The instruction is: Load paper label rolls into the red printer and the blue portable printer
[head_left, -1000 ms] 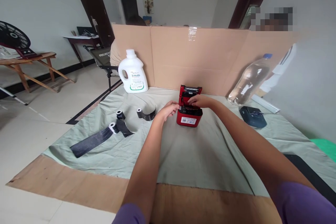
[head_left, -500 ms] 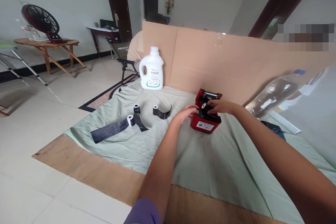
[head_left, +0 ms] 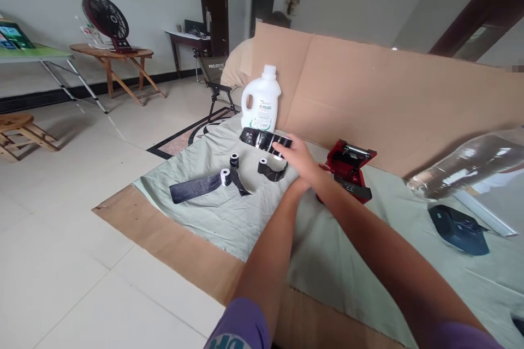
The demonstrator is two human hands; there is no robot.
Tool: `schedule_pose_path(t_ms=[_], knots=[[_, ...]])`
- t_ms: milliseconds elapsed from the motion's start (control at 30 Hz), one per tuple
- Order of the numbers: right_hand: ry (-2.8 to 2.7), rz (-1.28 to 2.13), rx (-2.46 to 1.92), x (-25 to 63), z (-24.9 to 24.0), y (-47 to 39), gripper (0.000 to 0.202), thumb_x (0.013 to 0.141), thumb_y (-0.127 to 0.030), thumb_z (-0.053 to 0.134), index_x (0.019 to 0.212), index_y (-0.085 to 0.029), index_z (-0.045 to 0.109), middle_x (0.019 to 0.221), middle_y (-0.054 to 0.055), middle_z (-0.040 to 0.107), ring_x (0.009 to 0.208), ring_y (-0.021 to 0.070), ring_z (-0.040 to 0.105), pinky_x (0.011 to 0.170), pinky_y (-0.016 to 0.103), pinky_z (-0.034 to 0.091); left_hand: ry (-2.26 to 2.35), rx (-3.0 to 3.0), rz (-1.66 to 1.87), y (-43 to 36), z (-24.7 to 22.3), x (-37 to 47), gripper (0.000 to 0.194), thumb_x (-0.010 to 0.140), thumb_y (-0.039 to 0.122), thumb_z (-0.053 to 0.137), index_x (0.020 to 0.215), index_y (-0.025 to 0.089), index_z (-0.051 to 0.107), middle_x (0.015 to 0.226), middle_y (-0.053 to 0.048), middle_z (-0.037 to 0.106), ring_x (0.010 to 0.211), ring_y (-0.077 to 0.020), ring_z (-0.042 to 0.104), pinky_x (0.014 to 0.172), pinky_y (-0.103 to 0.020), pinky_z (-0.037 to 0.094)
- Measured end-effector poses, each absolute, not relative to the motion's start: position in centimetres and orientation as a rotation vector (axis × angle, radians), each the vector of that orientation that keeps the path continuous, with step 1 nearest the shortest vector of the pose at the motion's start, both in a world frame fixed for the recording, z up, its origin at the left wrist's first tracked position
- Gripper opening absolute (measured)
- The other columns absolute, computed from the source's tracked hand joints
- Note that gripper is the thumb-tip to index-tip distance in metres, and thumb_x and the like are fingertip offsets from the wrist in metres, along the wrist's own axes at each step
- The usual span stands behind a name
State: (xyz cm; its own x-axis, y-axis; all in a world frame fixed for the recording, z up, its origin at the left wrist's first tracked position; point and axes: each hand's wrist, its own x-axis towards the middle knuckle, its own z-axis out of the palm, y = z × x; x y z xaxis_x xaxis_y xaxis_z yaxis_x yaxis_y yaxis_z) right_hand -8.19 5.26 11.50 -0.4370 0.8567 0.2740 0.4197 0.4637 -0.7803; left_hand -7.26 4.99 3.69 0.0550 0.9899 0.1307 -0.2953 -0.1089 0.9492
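Observation:
My right hand (head_left: 302,157) is closed around a black paper roll (head_left: 265,140), whose loose strip sticks out to the left in front of the white jug. My left hand (head_left: 303,184) is low beside the red printer (head_left: 353,192), crossed by my right forearm; most of its fingers are hidden, and a bit of fingertip shows at the printer's left edge. The printer's lid is up. Other black paper rolls lie left on the cloth: a small one (head_left: 234,160), one with a long unrolled strip (head_left: 196,188), and one with a curled tail (head_left: 273,172).
A white jug (head_left: 262,99) stands at the back against a cardboard screen (head_left: 368,87). On the right lie a large plastic bottle (head_left: 470,161) and a dark, flat-bottomed device (head_left: 458,230). Wooden board (head_left: 164,234) shows along the cloth's front edge.
My right hand has lifted the roll out of the printer and carried it left, its strip now hanging out. The left hand stays by the printer. The view has swung left.

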Motion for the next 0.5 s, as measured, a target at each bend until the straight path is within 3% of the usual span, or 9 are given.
schedule_pose_path(t_ms=[100,333,500], knots=[[-2.068,0.522,-1.157,-11.9,9.6,4.9,0.021,0.089,-0.042,0.06,0.093,-0.022,0.056,0.09,0.006,0.068,0.088,0.0248,0.065,0.077,0.035,0.05,0.84,1.095,1.328,4.9,3.9,-7.3,0.006,0.083,0.017,0.066,0.089,0.018,0.068,0.073,0.001,0.065,0.068,-0.0117,0.057,0.067,-0.026,0.044],[-2.393,0.126,-1.224,-16.6,7.2,4.0,0.018,0.099,-0.026,0.051,0.114,-0.016,0.054,0.114,0.019,0.064,0.099,0.0307,0.062,0.085,0.043,0.049,0.634,1.063,1.336,5.7,2.8,-7.3,0.023,0.075,0.025,0.075,0.094,0.015,0.068,0.095,-0.005,0.069,0.09,-0.0164,0.061,0.089,-0.032,0.045],[-2.506,-0.024,-1.105,-18.3,7.2,2.6,0.02,0.101,-0.025,0.05,0.115,-0.011,0.055,0.113,0.023,0.064,0.11,0.0353,0.057,0.093,0.047,0.046,0.62,0.998,1.307,6.6,2.1,-7.0,0.02,0.076,0.02,0.075,0.092,0.015,0.065,0.084,-0.003,0.067,0.087,-0.015,0.061,0.091,-0.031,0.045]])
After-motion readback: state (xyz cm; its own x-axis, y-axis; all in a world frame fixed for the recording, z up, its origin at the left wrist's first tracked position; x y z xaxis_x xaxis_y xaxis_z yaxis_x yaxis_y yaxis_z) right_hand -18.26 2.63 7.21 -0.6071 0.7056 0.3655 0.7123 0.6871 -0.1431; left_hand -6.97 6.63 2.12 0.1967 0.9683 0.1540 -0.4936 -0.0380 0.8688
